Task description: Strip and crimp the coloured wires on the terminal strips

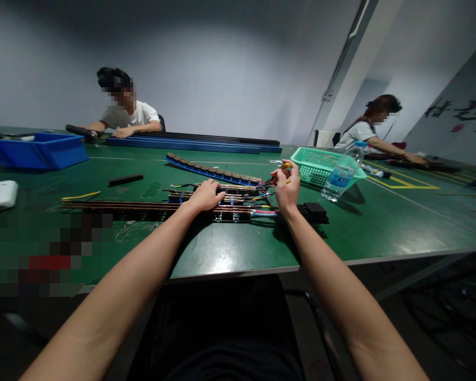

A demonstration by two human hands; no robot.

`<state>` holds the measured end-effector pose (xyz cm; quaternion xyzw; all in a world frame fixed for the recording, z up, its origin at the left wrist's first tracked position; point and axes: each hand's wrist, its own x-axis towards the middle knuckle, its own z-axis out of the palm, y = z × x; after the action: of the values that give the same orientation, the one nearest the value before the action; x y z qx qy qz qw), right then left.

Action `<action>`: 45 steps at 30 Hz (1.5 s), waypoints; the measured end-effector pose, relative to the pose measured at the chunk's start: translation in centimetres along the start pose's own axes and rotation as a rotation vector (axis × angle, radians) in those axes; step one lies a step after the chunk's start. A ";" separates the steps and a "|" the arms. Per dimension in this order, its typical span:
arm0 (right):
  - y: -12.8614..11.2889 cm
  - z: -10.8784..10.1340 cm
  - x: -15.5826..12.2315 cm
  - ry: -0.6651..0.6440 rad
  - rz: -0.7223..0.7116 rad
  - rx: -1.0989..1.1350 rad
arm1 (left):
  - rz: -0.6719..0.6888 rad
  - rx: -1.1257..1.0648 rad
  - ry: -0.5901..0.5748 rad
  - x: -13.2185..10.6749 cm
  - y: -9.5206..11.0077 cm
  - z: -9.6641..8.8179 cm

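Observation:
My left hand lies over a short blue-and-black rail with copper-coloured rods along it, its fingers curled on the far side and thumb at the right. My right hand is closed around a small tool with yellow handles, beside the wire ends at the rails' right side; its working end is hard to make out. Nearer me lies a long black rail with copper rods, coloured wires and a black end block. Behind my hands, a blue rail rests at a slant.
A mint-green basket and a tilted-looking water bottle stand right. Left are a blue bin, a black bar and a yellow wire. Long blue rails lie at the back. Two other people work across the table.

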<state>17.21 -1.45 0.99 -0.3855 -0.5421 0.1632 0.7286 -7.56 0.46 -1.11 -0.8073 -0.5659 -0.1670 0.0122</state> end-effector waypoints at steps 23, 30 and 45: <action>0.2 -0.1 -1.6 -0.631 -0.064 -0.243 | -0.086 0.025 0.013 -0.8 1.1 -0.7; 0.1 -0.1 -1.8 -0.659 -0.156 -0.308 | -0.082 0.009 0.018 -0.6 0.9 -0.4; 1.0 0.1 -0.1 0.326 0.372 0.151 | -0.103 0.010 -0.014 -0.7 1.1 -0.9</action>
<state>17.23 -0.80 0.22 -0.4440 -0.3236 0.2702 0.7906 -7.00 -0.78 -0.30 -0.7783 -0.6075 -0.1588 0.0039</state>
